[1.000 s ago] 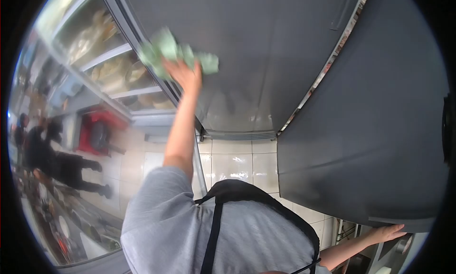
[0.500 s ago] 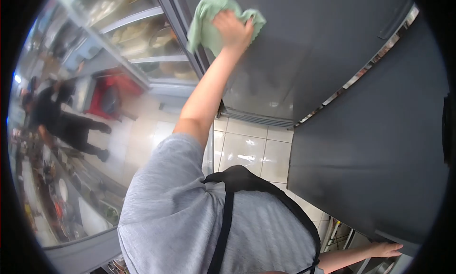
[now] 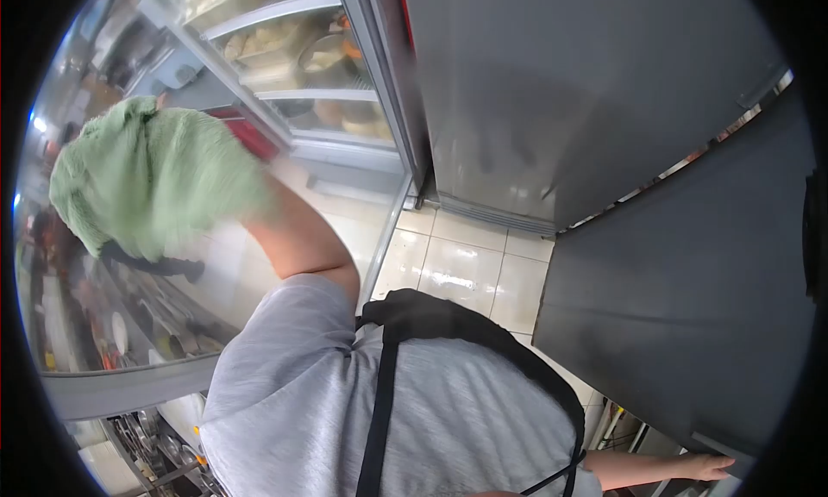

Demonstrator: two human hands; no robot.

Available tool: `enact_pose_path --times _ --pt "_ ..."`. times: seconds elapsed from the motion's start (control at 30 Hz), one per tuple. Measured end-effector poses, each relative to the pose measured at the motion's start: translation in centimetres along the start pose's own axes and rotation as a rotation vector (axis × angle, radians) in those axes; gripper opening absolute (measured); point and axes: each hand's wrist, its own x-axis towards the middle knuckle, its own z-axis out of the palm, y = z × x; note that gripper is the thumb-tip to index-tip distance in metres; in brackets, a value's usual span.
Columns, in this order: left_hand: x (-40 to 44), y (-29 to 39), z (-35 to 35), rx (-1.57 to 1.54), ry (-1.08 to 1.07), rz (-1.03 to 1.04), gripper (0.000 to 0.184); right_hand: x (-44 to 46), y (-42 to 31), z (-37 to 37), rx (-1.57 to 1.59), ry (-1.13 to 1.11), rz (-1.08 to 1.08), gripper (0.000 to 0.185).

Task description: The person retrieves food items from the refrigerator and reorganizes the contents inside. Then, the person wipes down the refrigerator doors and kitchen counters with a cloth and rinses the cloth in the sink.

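Observation:
The green cloth [image 3: 159, 178], slightly blurred, is bunched in my left hand [image 3: 160, 103] in front of the glass door at the left. It hides nearly all of that hand, leaving a fingertip at its top edge. My left forearm is bent across the glass. At the lower right, my right hand [image 3: 711, 467] has its fingers curled against the lower edge of the dark grey door [image 3: 664, 299].
Shelves with food containers [image 3: 323, 57] stand behind the glass door frame [image 3: 129, 389]. A tall grey panel [image 3: 561, 83] rises ahead, above tiled floor [image 3: 461, 264]. Utensils [image 3: 151, 437] lie at the lower left. Behind the cloth, a person's dark-clothed leg [image 3: 177, 268] partly shows.
My left hand and the cloth have moved off the grey panel, left and down to the glass door. The view has shifted. My right hand stays at the dark door's edge.

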Motion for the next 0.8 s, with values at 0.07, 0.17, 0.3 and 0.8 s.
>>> enact_pose_path --times 0.07,0.17,0.3,0.8 --pt "0.3 -3.7 -0.6 0.353 -0.134 0.209 0.037 -0.1 -0.6 0.1 -0.004 -0.005 -0.008 0.051" --pt "0.3 -7.6 -0.5 0.876 -0.332 0.537 0.036 -0.2 -1.2 0.4 -0.007 -0.011 -0.015 0.051" --pt "0.4 -15.7 0.3 0.647 -0.237 0.412 0.028 -0.4 -2.0 0.2 -0.007 -0.017 -0.021 0.051" --pt "-4.9 -26.2 9.5 -0.840 -0.393 -1.235 0.037 0.9 0.6 -1.0 -0.138 -0.050 -0.198 0.043"
